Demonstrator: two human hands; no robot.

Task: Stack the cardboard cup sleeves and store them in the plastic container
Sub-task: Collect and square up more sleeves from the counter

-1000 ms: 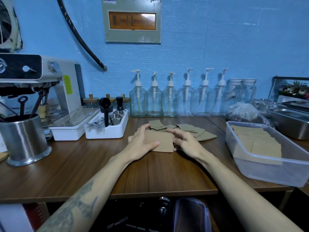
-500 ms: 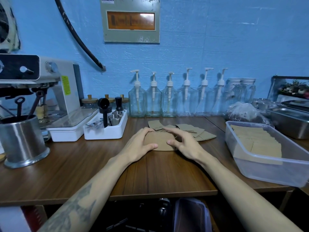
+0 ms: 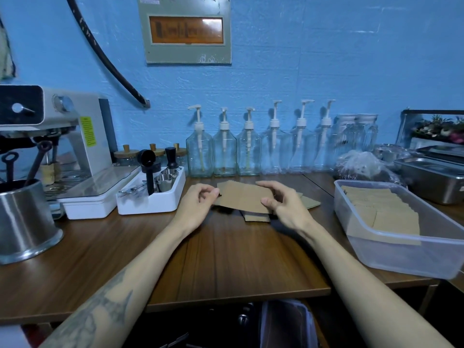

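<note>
1. Two hands hold one bundle of cardboard cup sleeves [image 3: 244, 198] just above the wooden table [image 3: 226, 259], at the middle of the view.
2. Left hand [image 3: 198, 204]: its fingers are curled against the left end of the bundle, thumb on the near face, pinching it.
3. Held bundle: flat brown sleeves lying face to face, tilted up toward the wall. Their edges look roughly even; how many there are cannot be told.
4. Loose sleeves [image 3: 256, 217]: a few lie on the table directly under the bundle, and more [image 3: 311, 202] show beyond the right hand. These are judged to be not yet gathered.
5. Right hand [image 3: 286, 207]: its fingers are bent round the right end of the bundle, thumb on the near face, clamped on the cardboard.
6. Plastic container [image 3: 391, 257]: a clear tub standing on the table well to the right of the hands, lid off.
7. Stored sleeves [image 3: 381, 209]: overlapping rows already lie in the tub and cover much of its floor, so part of the storing appears done.
8. Progress, as a judgement: the task is well under way but unfinished. What remains is to carry the held bundle across to the tub, then collect, square and store the sleeves left on the table.
</note>
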